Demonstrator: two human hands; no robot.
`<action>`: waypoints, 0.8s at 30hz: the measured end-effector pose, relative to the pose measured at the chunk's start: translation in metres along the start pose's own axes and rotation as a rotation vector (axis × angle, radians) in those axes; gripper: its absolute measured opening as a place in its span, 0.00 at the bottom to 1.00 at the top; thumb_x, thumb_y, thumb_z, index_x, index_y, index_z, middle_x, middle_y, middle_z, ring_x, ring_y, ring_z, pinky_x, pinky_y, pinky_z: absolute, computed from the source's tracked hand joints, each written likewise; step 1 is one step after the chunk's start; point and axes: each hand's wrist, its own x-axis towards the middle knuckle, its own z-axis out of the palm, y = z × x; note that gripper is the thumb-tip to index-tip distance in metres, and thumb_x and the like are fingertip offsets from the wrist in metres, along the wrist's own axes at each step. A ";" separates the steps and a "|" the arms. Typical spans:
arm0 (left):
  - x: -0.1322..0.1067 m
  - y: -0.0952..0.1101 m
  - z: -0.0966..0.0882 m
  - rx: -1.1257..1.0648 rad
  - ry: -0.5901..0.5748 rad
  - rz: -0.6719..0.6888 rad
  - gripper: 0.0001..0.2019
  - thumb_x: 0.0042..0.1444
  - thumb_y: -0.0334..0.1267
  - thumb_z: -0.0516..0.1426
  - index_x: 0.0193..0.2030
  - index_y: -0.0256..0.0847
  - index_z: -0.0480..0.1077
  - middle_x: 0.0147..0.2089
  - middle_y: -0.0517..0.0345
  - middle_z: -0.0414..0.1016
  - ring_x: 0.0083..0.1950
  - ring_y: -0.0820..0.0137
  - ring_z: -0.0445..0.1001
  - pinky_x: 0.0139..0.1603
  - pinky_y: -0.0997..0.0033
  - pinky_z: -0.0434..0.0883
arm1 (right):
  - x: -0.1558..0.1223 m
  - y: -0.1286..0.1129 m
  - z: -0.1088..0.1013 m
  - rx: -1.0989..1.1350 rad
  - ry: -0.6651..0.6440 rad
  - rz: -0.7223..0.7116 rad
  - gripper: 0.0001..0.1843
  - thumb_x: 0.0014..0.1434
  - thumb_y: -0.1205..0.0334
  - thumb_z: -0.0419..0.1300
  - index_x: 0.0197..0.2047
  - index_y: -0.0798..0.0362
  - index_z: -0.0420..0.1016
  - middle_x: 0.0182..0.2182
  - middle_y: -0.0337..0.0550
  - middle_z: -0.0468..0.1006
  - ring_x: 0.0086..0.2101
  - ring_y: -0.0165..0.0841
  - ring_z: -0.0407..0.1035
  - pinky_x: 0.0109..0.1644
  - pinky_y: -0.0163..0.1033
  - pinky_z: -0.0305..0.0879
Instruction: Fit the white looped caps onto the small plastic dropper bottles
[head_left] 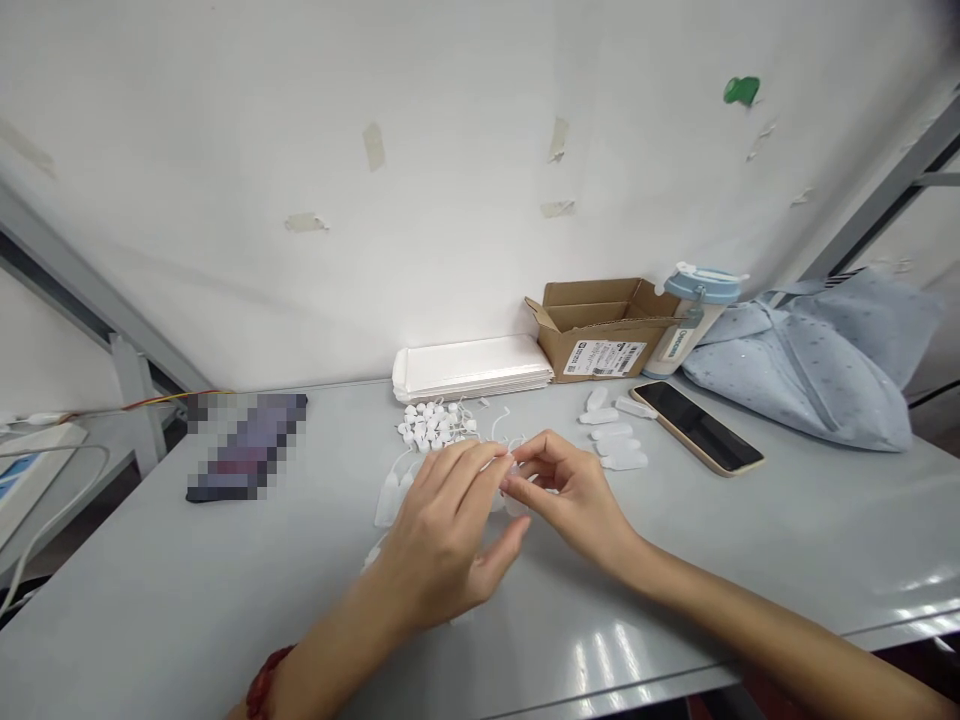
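My left hand (450, 530) arches over the table, its fingers extended and thumb held apart. Its fingertips meet those of my right hand (566, 490), whose thumb and fingers pinch together on something too small and covered to make out. Behind and below the fingers show translucent whitish pieces (516, 503), partly hidden. Beyond my left hand lies a cluster of small white rounded pieces with thin curled tails (431, 425). Flat translucent tabs with thin loops (388, 495) lie left of that hand. To the right of my right hand are several loose translucent oblong pieces (613, 432).
A stack of white flat cartons (472, 368) and an open cardboard box (600, 330) stand against the wall. Further right are a phone (701, 428), a lidded cup (686, 320) and a light-blue bag (802, 370). A blurred dark item (251, 445) lies left on the grey table (165, 590).
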 end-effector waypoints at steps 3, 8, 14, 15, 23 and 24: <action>-0.001 0.004 0.003 0.136 0.003 0.049 0.18 0.56 0.33 0.57 0.53 0.31 0.62 0.47 0.41 0.74 0.50 0.54 0.70 0.46 0.53 0.70 | -0.001 0.001 0.000 0.017 -0.014 0.056 0.09 0.53 0.59 0.63 0.32 0.53 0.67 0.23 0.36 0.74 0.24 0.29 0.70 0.25 0.33 0.62; 0.000 0.003 0.001 0.183 -0.075 0.104 0.17 0.55 0.32 0.58 0.51 0.29 0.64 0.45 0.41 0.75 0.47 0.54 0.71 0.44 0.54 0.70 | -0.002 -0.002 0.000 0.005 -0.066 0.150 0.10 0.51 0.61 0.62 0.29 0.53 0.64 0.17 0.32 0.70 0.21 0.28 0.67 0.22 0.31 0.56; -0.013 -0.008 -0.012 -0.063 -0.196 0.033 0.15 0.53 0.37 0.61 0.46 0.36 0.65 0.44 0.47 0.75 0.47 0.58 0.70 0.45 0.57 0.69 | -0.004 -0.004 -0.003 -0.061 -0.293 0.206 0.10 0.49 0.62 0.64 0.30 0.54 0.66 0.21 0.37 0.74 0.25 0.31 0.71 0.26 0.32 0.61; -0.020 -0.007 -0.013 -0.106 -0.217 0.012 0.16 0.53 0.38 0.61 0.46 0.37 0.65 0.45 0.48 0.75 0.47 0.58 0.70 0.46 0.58 0.69 | -0.006 -0.005 -0.003 -0.093 -0.330 0.202 0.08 0.50 0.61 0.64 0.29 0.54 0.67 0.22 0.38 0.75 0.25 0.31 0.71 0.26 0.32 0.62; -0.063 0.011 -0.006 -0.235 -0.145 -0.071 0.13 0.55 0.42 0.57 0.45 0.39 0.67 0.40 0.49 0.75 0.43 0.60 0.70 0.43 0.60 0.69 | -0.019 -0.010 0.000 -0.358 -0.585 0.108 0.04 0.50 0.68 0.62 0.25 0.55 0.73 0.19 0.34 0.70 0.22 0.26 0.64 0.24 0.29 0.56; -0.063 0.011 -0.005 -0.230 -0.159 -0.073 0.12 0.55 0.40 0.58 0.44 0.39 0.67 0.40 0.49 0.75 0.42 0.60 0.70 0.42 0.60 0.69 | -0.018 -0.009 0.001 -0.372 -0.590 0.104 0.04 0.50 0.68 0.62 0.25 0.55 0.73 0.19 0.34 0.69 0.22 0.26 0.63 0.24 0.29 0.56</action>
